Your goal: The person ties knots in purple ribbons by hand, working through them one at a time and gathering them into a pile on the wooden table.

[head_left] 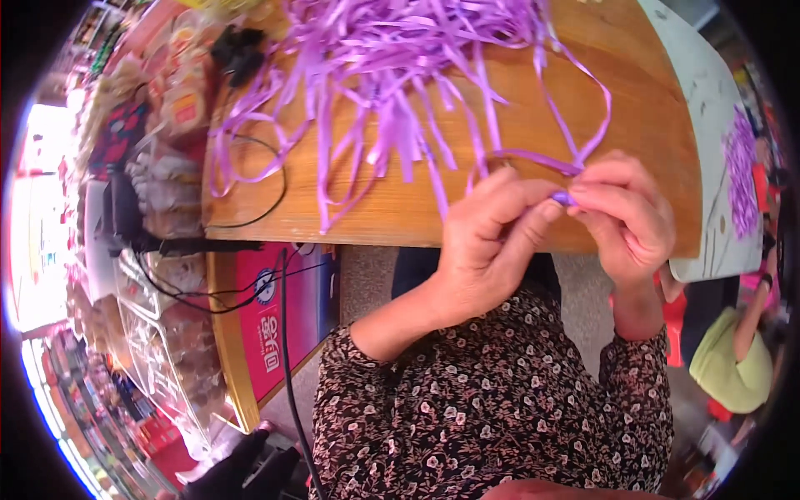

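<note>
A purple ribbon (533,156) runs from the heap on the table to my fingers, with a loop of it rising beyond my right hand. My left hand (492,237) pinches a small bunched end of that ribbon between thumb and forefinger. Close against it, my right hand (627,212) grips the same ribbon with thumb and bent fingers. Between the fingertips a short purple bit shows; whether it is a knot or a fold I cannot tell. Both hands are held just over the table's near edge. A large tangled heap of purple ribbons (417,50) lies beyond them, its loose ends trailing toward me.
The wooden table (633,100) has a black cord (275,196) on its left. Packaged goods (179,108) crowd the left side. At the right stands a white marbled table (708,150) with another purple ribbon pile (740,171). A person in a light green garment (733,358) is beside it.
</note>
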### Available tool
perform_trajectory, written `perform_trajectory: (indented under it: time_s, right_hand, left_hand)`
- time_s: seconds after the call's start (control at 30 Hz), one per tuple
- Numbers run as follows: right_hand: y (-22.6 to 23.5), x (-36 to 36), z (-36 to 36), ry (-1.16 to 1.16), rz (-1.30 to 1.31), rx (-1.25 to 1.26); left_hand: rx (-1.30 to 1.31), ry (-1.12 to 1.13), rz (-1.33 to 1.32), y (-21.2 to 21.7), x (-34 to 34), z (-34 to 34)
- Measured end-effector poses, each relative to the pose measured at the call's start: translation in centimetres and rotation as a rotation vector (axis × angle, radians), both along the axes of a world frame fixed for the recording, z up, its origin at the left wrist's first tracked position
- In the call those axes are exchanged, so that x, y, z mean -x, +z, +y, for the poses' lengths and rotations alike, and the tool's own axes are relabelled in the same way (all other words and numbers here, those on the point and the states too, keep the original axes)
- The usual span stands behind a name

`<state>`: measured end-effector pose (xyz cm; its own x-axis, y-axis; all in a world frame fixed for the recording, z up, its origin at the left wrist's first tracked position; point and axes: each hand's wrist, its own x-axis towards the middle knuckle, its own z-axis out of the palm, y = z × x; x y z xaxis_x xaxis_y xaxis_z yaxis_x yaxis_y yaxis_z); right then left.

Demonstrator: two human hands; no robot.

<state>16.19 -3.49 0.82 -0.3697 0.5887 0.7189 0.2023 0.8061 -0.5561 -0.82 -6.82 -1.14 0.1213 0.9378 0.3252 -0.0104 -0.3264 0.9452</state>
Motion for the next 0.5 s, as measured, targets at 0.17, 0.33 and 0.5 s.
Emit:
perform_trajectory:
  time_s: [0.17,0.33,0.5]
  right_hand:
    - [0.1,0.8,0.6,0.01,0.025,0.02]
    - [0.0,2.3,2.0,0.054,0.117,0.05]
    - [1.9,4.7,2.3,0.152,0.005,0.067]
  left_hand:
    - [0.183,-0.078,-0.298,0.6,-0.3,0.1]
    - [0.241,-0.119,-0.584,0.3,-0.5,0.5]
    - [0.147,-0.002,-0.661,0.8,0.1,1.7]
